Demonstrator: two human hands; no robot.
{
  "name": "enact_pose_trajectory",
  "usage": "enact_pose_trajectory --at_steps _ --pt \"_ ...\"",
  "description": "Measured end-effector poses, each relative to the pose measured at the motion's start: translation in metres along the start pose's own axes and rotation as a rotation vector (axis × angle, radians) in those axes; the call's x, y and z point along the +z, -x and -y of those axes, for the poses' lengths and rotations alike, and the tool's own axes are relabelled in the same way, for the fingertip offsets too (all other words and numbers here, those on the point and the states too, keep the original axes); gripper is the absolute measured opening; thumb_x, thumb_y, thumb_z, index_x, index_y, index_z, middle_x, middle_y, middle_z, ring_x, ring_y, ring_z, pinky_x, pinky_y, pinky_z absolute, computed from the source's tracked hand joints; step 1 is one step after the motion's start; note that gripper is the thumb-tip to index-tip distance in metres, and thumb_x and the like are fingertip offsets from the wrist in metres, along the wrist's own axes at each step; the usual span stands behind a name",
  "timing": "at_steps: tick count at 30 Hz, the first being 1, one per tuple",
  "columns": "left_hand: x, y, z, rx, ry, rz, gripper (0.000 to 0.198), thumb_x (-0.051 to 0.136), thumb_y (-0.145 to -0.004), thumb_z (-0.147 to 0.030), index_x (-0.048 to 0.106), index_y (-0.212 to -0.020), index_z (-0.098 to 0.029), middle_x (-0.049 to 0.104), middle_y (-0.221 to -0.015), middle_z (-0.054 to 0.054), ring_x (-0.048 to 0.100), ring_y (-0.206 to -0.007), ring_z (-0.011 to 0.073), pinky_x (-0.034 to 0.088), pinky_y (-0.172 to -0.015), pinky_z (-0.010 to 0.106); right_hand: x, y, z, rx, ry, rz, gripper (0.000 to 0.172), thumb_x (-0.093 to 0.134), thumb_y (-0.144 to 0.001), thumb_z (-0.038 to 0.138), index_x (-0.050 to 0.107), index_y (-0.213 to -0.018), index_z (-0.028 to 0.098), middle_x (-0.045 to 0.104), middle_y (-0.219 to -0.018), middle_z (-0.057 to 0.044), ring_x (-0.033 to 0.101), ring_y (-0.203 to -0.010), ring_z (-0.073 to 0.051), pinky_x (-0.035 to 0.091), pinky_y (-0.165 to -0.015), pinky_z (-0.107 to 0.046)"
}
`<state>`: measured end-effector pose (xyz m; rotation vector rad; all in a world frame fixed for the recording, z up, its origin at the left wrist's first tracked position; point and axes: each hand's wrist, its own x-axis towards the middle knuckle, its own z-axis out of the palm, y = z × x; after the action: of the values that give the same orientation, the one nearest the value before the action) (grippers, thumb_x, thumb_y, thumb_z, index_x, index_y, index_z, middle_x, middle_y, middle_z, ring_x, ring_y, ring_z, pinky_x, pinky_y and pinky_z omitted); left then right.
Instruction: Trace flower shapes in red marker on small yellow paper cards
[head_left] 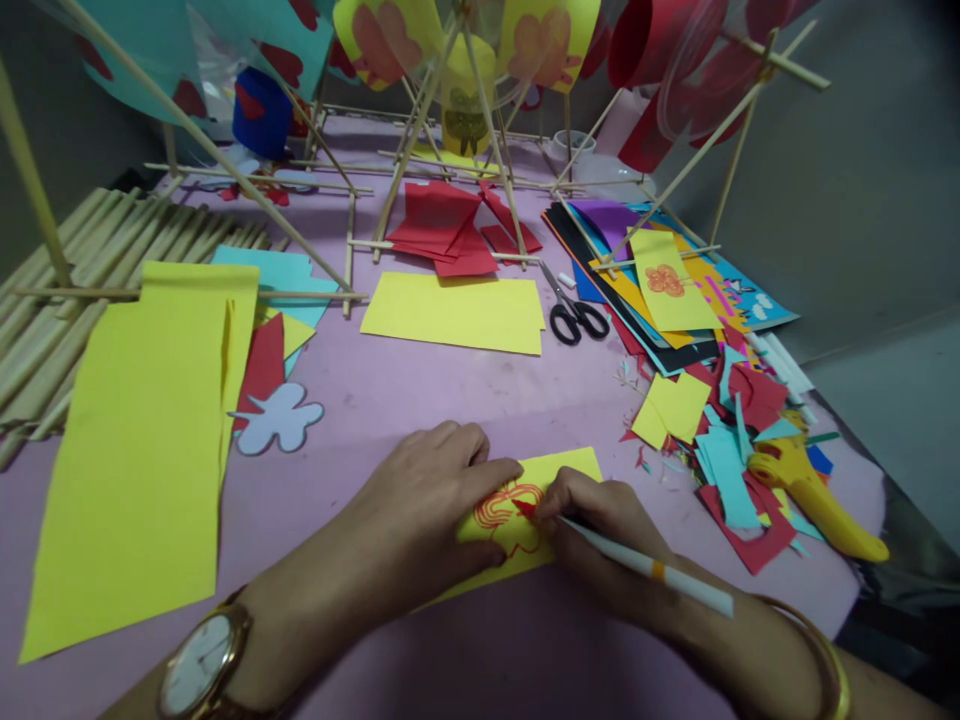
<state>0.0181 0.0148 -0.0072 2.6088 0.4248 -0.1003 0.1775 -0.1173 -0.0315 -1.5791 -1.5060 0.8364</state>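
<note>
A small yellow paper (574,465) with a butterfly outline in red lines lies slantwise on the table before me. My left hand (439,490) presses it down, thumb and forefinger spread on either side of the drawing and the other fingers curled. In a pinch, my right hand (600,525) holds a white felt-tip pen (645,562) with a red tip, which meets the drawing. Part of the paper is hidden under both hands. To the left lies a pale butterfly cutout (279,418).
Large yellow sheets (142,450) and rolled sticks lie left. Ahead are a yellow strip (454,312), black-handled scissors (574,315) and red paper (442,225) beneath stick frames. Paper scraps (727,470), a yellow glue gun (825,495) and stacked coloured sheets (660,345) occupy the right.
</note>
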Motion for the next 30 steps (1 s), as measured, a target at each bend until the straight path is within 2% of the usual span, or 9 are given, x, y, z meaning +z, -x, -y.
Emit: enact_pose_trajectory --at_steps 12,19,23,30 --pt "0.0052 -0.0008 0.0019 0.012 -0.009 -0.054 0.042 0.072 -0.068 -0.031 0.055 -0.107 -0.032 0.05 -0.093 0.0 0.045 -0.083 0.0203 0.028 -0.066 0.031 0.0014 -0.0017 0.0031 0.017 0.102 -0.007 0.014 0.042 -0.072 0.007 0.045 -0.071 0.021 0.042 -0.051 0.008 0.036 -0.041 -0.007 0.027 -0.04 -0.016" --pt "0.0013 -0.0003 0.0009 0.005 -0.004 -0.01 0.046 0.073 -0.069 -0.031 0.055 -0.111 -0.031 0.05 -0.096 0.0 0.046 -0.085 0.0203 0.03 -0.068 0.031 0.0003 -0.0001 0.0032 0.022 0.1 -0.033 0.013 0.04 -0.071 0.009 0.045 -0.071 0.021 0.043 -0.051 0.008 0.036 -0.04 -0.007 0.029 -0.04 -0.017" --pt "0.0053 0.001 0.0022 0.016 -0.013 -0.067 0.046 0.074 -0.067 -0.032 0.055 -0.11 -0.032 0.05 -0.094 0.0 0.045 -0.083 0.02 0.029 -0.066 0.031 0.0 0.0006 0.0034 0.068 0.1 -0.054 0.013 0.04 -0.072 0.01 0.046 -0.07 0.021 0.042 -0.05 0.008 0.035 -0.038 -0.007 0.028 -0.039 -0.017" --pt "0.0039 0.0 0.0017 0.021 -0.011 -0.06 0.045 0.073 -0.069 -0.029 0.056 -0.11 -0.031 0.05 -0.094 0.0 0.046 -0.084 0.0202 0.03 -0.067 0.031 -0.0006 0.0028 0.0011 0.134 0.041 -0.065 0.013 0.041 -0.072 0.009 0.044 -0.07 0.022 0.038 -0.047 0.009 0.031 -0.038 -0.007 0.025 -0.037 -0.017"
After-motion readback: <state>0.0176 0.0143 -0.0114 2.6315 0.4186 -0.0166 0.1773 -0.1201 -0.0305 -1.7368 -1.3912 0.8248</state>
